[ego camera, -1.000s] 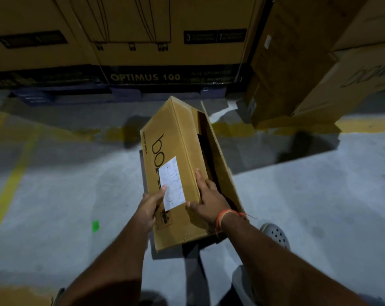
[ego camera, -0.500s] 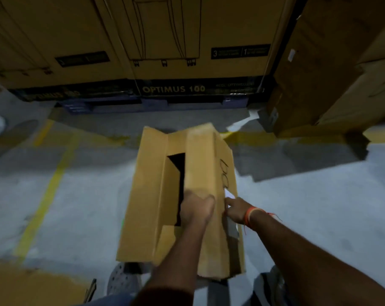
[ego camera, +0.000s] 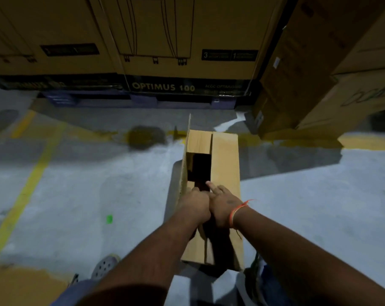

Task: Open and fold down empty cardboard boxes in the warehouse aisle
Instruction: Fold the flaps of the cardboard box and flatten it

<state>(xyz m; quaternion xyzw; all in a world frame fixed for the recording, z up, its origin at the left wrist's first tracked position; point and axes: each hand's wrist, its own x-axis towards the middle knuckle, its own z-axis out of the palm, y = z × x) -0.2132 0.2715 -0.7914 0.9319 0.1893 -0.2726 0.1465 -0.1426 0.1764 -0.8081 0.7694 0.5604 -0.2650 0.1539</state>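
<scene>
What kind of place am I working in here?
Most likely a warehouse or stockroom aisle: large printed cartons stand in a row on a blue pallet, the grey concrete floor carries yellow lane lines, and more stacked cartons lean at the right.

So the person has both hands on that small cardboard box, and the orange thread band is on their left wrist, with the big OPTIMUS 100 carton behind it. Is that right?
Not quite. The orange thread band is on the right wrist, not the left; the head view shows it just behind the right hand. The rest holds: the left hand is also on the small cardboard box, and the OPTIMUS 100 carton stands behind it.
</scene>
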